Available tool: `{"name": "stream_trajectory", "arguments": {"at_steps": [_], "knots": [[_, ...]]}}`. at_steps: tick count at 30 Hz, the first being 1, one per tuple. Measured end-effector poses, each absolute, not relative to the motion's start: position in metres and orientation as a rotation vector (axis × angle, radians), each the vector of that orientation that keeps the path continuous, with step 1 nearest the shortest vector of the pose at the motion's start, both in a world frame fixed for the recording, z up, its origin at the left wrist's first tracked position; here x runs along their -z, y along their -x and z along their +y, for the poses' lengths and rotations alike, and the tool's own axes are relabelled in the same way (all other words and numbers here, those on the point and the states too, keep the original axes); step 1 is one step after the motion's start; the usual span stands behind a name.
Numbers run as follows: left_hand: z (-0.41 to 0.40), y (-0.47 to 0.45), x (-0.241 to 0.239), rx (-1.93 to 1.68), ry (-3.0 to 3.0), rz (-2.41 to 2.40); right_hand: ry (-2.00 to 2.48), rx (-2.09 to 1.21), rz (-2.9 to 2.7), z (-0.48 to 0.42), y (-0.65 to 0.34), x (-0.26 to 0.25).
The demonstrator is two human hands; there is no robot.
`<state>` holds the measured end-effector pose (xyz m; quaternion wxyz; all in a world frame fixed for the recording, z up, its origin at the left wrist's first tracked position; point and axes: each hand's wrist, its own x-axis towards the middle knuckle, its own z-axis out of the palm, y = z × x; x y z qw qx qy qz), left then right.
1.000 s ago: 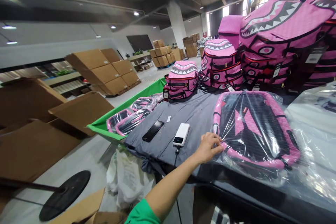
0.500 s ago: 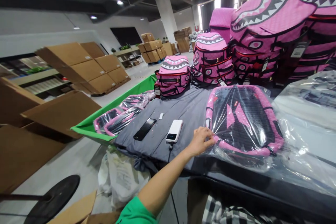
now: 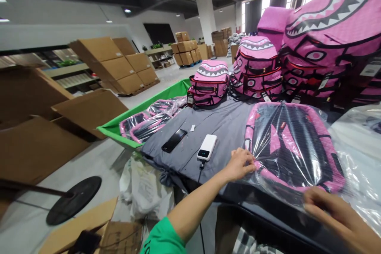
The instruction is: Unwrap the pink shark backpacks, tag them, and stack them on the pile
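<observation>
I'm pinching the clear bag [image 3: 290,160] with my left hand [image 3: 241,164], presumably steadying it, my right hand [image 3: 331,210] half-curled, its hold unclear.

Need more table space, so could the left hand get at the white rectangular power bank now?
Probably yes: the left hand is close to the power bank, with only grey cloth between them, though it may first have to leave the clear plastic wrap.
</observation>
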<state>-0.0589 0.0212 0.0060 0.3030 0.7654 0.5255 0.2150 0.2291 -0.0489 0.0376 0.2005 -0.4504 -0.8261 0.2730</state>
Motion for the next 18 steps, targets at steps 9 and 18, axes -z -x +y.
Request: {"name": "stream_trajectory", "arguments": {"at_steps": [9,18], "knots": [[0.019,0.061,-0.001,-0.592,-2.038,1.382,1.318,-0.590,-2.890,0.073,-0.158,-0.044],[0.023,0.061,0.002,-0.546,-2.082,1.392,1.418,-0.512,-2.805,0.034,-0.150,-0.038]]}}
